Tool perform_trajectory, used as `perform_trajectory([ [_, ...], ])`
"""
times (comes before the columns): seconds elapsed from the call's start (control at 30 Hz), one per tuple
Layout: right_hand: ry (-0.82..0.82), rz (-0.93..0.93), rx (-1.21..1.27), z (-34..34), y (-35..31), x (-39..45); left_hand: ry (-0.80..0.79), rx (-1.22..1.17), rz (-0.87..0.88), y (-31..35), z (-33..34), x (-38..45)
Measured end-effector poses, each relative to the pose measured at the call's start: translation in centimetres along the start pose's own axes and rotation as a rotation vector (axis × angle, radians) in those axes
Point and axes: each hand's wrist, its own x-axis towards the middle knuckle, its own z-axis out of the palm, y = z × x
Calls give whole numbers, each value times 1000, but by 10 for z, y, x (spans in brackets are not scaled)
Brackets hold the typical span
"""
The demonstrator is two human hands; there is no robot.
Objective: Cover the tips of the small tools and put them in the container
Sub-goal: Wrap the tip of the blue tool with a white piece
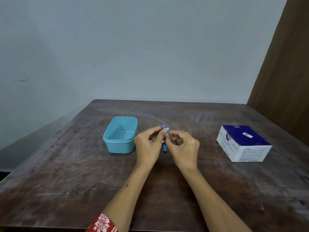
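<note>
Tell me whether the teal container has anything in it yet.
Empty. The teal container stands open with no lid on the table, and only its bare floor and inner walls show; no tool lies inside.

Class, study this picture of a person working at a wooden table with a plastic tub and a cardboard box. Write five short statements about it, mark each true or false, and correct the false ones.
1. The light blue rectangular plastic container has a lid on. False: it is open, no lid on it.
2. The left hand pinches a small blue-handled tool. True.
3. The blue and white cardboard box stands left of the container. False: it stands to the right, beyond the right hand.
4. The container already holds several tools. False: its inside looks empty.
5. Both hands meet above the dark wooden table. True.
</note>
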Motion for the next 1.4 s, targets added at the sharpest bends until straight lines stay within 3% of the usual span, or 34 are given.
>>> perform_trajectory([
  [0.2,-125,118,-75,1,8,-2,25,-77,-32,-2,-1,4],
  [0.37,-64,-15,-106,2,7,-3,17,-74,3,-1,-2,2],
  [0.5,-110,16,-152,2,12,-4,19,-60,5,-2,-1,2],
  [0.63,-56,-57,-137,1,6,-5,17,-33,26,-3,-1,2],
  [0.9,-20,-1,-107,0,7,-4,-31,70,21,-7,0,2],
  [1.1,-118,107,-148,1,12,-5,-19,85,41,-11,-2,2],
  [1.23,-76,16,-164,0,8,-6,-17,71,33,-11,-2,2],
  [1.4,-129,134,-205,1,12,-6,14,93,74,-9,-2,3],
])
